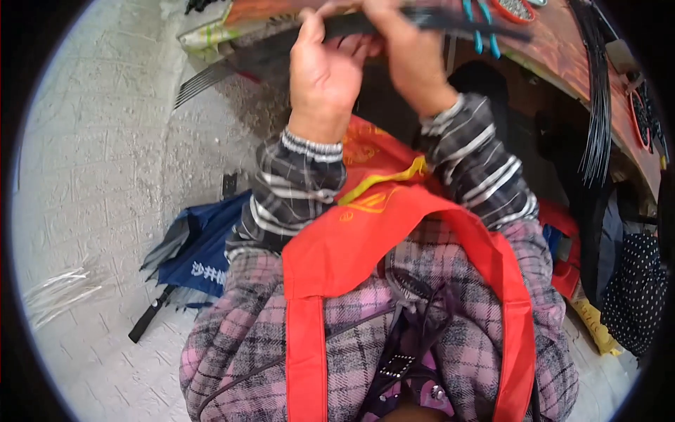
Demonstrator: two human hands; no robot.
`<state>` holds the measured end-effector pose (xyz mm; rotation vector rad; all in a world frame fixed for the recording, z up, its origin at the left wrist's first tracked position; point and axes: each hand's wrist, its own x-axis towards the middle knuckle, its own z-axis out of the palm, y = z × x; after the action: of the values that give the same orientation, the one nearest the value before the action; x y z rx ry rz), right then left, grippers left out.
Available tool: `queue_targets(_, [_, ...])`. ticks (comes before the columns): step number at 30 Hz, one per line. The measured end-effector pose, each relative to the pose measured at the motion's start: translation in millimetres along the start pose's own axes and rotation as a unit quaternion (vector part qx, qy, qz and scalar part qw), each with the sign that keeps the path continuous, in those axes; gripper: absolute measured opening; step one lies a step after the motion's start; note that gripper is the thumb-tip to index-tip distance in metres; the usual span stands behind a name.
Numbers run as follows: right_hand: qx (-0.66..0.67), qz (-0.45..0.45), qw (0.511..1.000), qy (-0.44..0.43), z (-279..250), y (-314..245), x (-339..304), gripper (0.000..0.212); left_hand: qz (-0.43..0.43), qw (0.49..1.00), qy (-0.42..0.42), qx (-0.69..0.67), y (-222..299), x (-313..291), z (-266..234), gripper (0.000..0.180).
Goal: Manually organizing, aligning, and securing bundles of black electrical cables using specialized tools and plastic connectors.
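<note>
A bundle of thin black wires (267, 46) lies across both my hands at the table's front edge. Its separate ends fan out to the lower left, and its other end is smeared by motion at the right. My left hand (327, 77) has its thumb raised, palm partly showing, and its fingers curled around the bundle. Beside it my right hand (415, 60) closes over the bundle from above, blurred, with its fingertips partly hidden. Just right of that hand, blue-handled pliers (485, 28) rest at the table edge.
The table (555, 46) bears a red bowl of small grey pieces (515, 8) and, farther right, a red bowl of dark pieces (640, 116). More black wires (598, 105) hang over its edge. On the floor at left lie a blue umbrella (186, 246) and white strips (63, 295).
</note>
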<state>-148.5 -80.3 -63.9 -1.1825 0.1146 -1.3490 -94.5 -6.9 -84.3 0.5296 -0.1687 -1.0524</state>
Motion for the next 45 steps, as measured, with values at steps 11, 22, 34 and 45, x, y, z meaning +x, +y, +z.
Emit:
queue_targets(11, [-0.392, 0.068, 0.866, -0.302, -74, -113, 66, 0.017, 0.095, 0.857, -0.065, 0.502, 12, -24, -14, 0.020])
queue_targets(22, [-0.260, 0.341, 0.795, -0.428, -67, -54, 26, 0.021, -0.142, 0.874, -0.132, 0.446, -47, -37, -40, 0.018])
queue_targets(34, [-0.214, 0.375, 0.799, -0.419, -73, -30, 12, 0.023, -0.160, 0.797, -0.125, 0.569, -7, -40, -31, 0.021])
queue_targets(45, [-0.225, 0.339, 0.821, -0.400, -67, -12, 1, 0.020, 0.016, 0.886, -0.266, 0.379, 69, 47, 116, 0.037])
